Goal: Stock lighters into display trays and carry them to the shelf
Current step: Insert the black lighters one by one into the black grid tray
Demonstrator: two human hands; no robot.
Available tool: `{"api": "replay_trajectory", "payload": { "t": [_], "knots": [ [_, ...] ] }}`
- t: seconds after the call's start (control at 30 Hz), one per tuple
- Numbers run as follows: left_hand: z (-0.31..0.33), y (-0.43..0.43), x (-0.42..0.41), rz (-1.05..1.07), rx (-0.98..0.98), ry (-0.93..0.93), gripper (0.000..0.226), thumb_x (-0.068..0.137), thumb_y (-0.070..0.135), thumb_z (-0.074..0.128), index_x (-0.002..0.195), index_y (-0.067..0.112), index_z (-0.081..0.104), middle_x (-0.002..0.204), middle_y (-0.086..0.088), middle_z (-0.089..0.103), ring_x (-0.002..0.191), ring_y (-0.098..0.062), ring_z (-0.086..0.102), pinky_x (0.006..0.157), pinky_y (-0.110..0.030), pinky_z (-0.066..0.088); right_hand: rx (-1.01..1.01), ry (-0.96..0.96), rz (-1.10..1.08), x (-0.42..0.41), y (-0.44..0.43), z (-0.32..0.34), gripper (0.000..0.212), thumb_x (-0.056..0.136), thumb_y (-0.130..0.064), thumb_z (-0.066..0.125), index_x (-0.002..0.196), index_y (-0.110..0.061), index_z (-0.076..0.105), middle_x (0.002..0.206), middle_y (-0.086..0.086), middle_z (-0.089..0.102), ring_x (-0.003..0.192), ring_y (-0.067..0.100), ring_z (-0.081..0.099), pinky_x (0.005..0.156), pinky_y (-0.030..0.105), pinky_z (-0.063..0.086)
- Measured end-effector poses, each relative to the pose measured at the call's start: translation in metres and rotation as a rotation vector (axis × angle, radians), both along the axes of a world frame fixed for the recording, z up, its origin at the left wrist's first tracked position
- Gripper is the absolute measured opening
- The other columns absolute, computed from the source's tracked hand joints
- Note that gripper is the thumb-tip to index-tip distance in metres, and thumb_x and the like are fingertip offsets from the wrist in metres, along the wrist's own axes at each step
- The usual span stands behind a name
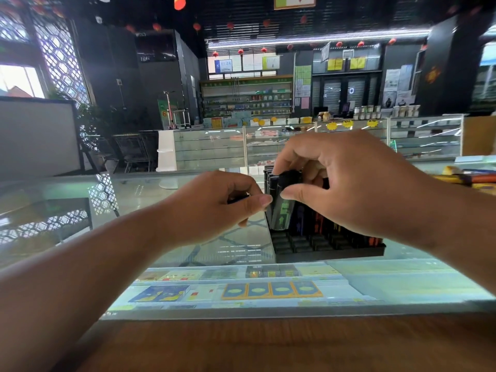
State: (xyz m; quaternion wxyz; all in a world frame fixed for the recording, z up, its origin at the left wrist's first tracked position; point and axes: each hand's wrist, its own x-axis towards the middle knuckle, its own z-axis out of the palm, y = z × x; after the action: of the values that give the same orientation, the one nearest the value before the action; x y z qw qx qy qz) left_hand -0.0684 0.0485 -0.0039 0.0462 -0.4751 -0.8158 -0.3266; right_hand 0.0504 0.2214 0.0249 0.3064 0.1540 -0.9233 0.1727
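Lighter [281,208]: slim, rounded, translucent grey body with green print and a black cap; upright at frame centre, over the tray's left side.
Right hand [349,183]: thumb in front and curled fingers behind pinch the lighter's cap.
Left hand [214,205]: just left of the lighter, curled; thumb and forefinger pinch a dark thing [239,199], mostly hidden.
Row [316,221]: dark lighters with blue and orange print stand upright in the tray.
Tray [322,249]: black plastic, rectangular, gridded into square slots; right of centre.
Counter [188,224]: smooth glass with lattice reflections; bears the tray.
Boxes [271,289]: flat blue and yellow cartons under the glass, lower centre.
Edge [268,345]: brown wood grain along the bottom.
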Motion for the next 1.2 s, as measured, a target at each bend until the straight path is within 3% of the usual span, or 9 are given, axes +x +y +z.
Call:
{"api": "replay_trajectory", "payload": {
  "t": [0.23,0.37,0.43,0.6,0.7,0.8,1.0,1.1,1.2],
  "knots": [
    [0.002,-0.001,0.002,0.014,-0.015,0.025,0.031,0.084,0.055,0.050,0.072,0.029,0.062,0.057,0.016,0.060,0.046,0.003,0.046,0.050,-0.011,0.036,0.081,0.021,-0.035,-0.004,-0.001,-0.004,0.019,0.080,-0.026,0.076,0.093,-0.034,0.066,0.067,-0.026,0.054,0.073,-0.010,0.056,0.066,0.005,0.041],
    [0.002,-0.001,0.002,0.018,-0.014,0.018,0.034,0.082,0.058,0.047,0.073,0.029,0.062,0.058,0.015,0.062,0.045,0.000,0.044,0.049,-0.016,0.037,0.148,0.031,-0.065,-0.005,-0.001,-0.005,0.017,0.080,-0.025,0.076,0.095,-0.031,0.069,0.076,-0.023,0.057,0.080,-0.014,0.051,0.067,0.001,0.036],
    [0.003,0.000,0.003,0.023,-0.016,0.008,0.035,0.082,0.058,0.045,0.075,0.028,0.063,0.059,0.014,0.062,0.046,-0.002,0.045,0.051,-0.020,0.038,0.181,0.038,-0.077,-0.005,-0.002,-0.005,0.018,0.081,-0.025,0.075,0.098,-0.029,0.071,0.081,-0.020,0.058,0.073,-0.016,0.049,0.066,0.000,0.033],
    [0.003,-0.001,0.002,0.029,0.003,-0.016,0.030,0.094,0.047,0.044,0.084,0.031,0.068,0.063,0.012,0.064,0.051,-0.014,0.048,0.054,-0.028,0.042,0.241,0.050,-0.115,-0.005,0.001,-0.003,0.023,0.086,-0.027,0.069,0.109,-0.030,0.070,0.104,-0.017,0.057,0.081,-0.003,0.044,0.072,0.012,0.036],
    [0.002,-0.001,0.000,0.034,0.009,-0.016,0.031,0.097,0.043,0.043,0.086,0.031,0.069,0.063,0.013,0.064,0.053,-0.016,0.048,0.056,-0.030,0.044,0.248,0.051,-0.124,-0.006,0.004,-0.003,0.023,0.087,-0.027,0.068,0.110,-0.031,0.069,0.106,-0.017,0.055,0.081,-0.008,0.039,0.071,0.007,0.030],
    [0.002,-0.001,0.000,0.031,0.024,-0.021,0.030,0.098,0.042,0.043,0.085,0.032,0.068,0.063,0.012,0.064,0.052,-0.012,0.048,0.057,-0.029,0.043,0.245,0.064,-0.138,-0.007,0.004,-0.004,0.020,0.087,-0.025,0.068,0.106,-0.031,0.070,0.104,-0.016,0.061,0.093,-0.003,0.047,0.079,0.020,0.039],
    [0.004,-0.002,0.000,0.006,0.131,-0.107,0.029,0.102,0.026,0.043,0.090,0.024,0.070,0.061,0.009,0.061,0.049,-0.007,0.045,0.051,-0.017,0.039,0.293,0.059,-0.156,-0.007,0.003,-0.003,0.023,0.089,-0.027,0.065,0.111,-0.031,0.069,0.113,-0.015,0.063,0.107,0.003,0.043,0.099,0.028,0.035],
    [0.008,-0.003,0.001,-0.015,0.227,-0.232,0.030,0.102,0.015,0.042,0.091,0.016,0.070,0.061,0.004,0.059,0.049,-0.008,0.043,0.047,-0.015,0.035,0.299,0.029,-0.158,-0.004,0.002,-0.002,0.024,0.091,-0.034,0.059,0.114,-0.034,0.067,0.114,-0.018,0.057,0.110,0.004,0.040,0.086,0.022,0.028],
    [0.011,-0.004,0.004,-0.053,0.291,-0.311,0.031,0.102,0.009,0.041,0.093,0.014,0.070,0.063,-0.002,0.059,0.047,-0.009,0.043,0.049,-0.021,0.034,0.260,0.031,-0.143,-0.001,0.002,-0.002,0.028,0.089,-0.043,0.052,0.111,-0.035,0.067,0.110,-0.019,0.056,0.107,0.002,0.041,0.085,0.024,0.031]
  ]
}}
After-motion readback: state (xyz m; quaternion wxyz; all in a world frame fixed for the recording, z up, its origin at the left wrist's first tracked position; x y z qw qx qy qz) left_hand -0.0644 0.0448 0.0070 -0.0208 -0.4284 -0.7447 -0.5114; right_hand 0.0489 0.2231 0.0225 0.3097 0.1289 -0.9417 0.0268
